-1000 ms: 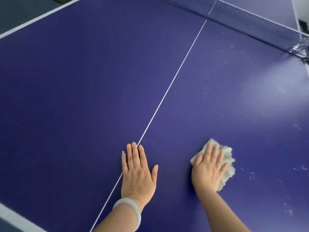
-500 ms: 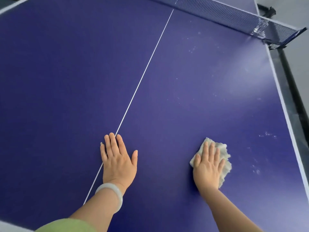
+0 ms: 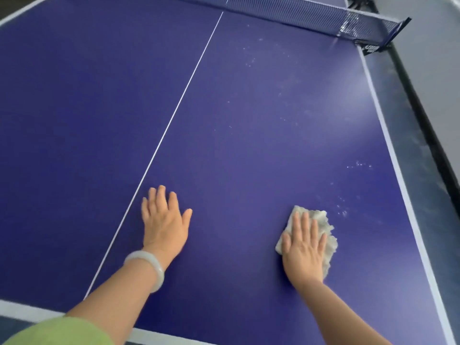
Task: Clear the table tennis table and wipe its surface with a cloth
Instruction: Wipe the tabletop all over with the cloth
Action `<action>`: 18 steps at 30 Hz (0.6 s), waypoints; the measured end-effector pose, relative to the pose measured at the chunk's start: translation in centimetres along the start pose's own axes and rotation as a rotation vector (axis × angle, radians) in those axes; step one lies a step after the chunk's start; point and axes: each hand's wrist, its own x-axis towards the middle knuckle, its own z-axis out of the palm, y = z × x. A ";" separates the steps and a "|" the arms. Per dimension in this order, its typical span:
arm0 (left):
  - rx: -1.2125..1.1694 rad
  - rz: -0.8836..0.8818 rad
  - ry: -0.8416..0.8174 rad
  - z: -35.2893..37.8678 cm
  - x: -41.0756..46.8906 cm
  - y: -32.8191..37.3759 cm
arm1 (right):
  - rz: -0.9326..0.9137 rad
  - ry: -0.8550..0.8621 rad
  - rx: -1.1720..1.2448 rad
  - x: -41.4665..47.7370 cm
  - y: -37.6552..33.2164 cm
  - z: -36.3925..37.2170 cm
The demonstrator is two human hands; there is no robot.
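The right hand (image 3: 305, 247), in the lower right of the frame, has no closed grip: its fingers (image 3: 302, 221) lie straight and slightly spread, palm down, pressing a cloth (image 3: 324, 226) flat against the surface (image 3: 249, 145). Nothing is pinched or curled round. The cloth is pale, crumpled and frayed at its edges, and it shows past the fingertips at the top and along the hand's right side; the rest is hidden under the palm.

The left hand (image 3: 164, 222), in the lower middle of the frame, is likewise open, with fingers straight and the thumb held out to the right, resting palm down on the bare surface and holding nothing. It is slightly blurred. A pale bracelet (image 3: 149, 267) circles its wrist, and a green sleeve (image 3: 62, 329) fills the lower left corner.

The surface is dark blue. A thin white centre line (image 3: 179, 103) runs from the upper middle down to the lower left, passing just left of the left hand. White specks (image 3: 358, 165) dot the surface above and to the right of the cloth, and more are scattered in the upper middle of the frame. A white edge line (image 3: 388, 145) borders the right side, with dark floor (image 3: 413, 145) beyond it. The net (image 3: 298, 9) crosses the top of the frame, ending at a clamp (image 3: 371, 47) in the upper right.
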 end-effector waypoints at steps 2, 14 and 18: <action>-0.054 0.071 -0.022 0.7 -3.7 4.3 | -0.176 0.021 0.014 -2.7 -0.2 0.6; -0.047 0.096 -0.004 6.1 -18.1 20.6 | -0.072 0.011 0.012 -5.0 19.5 -1.7; 0.024 0.067 -0.007 6.6 -18.3 21.1 | -0.390 -0.034 -0.009 -8.0 18.5 -1.1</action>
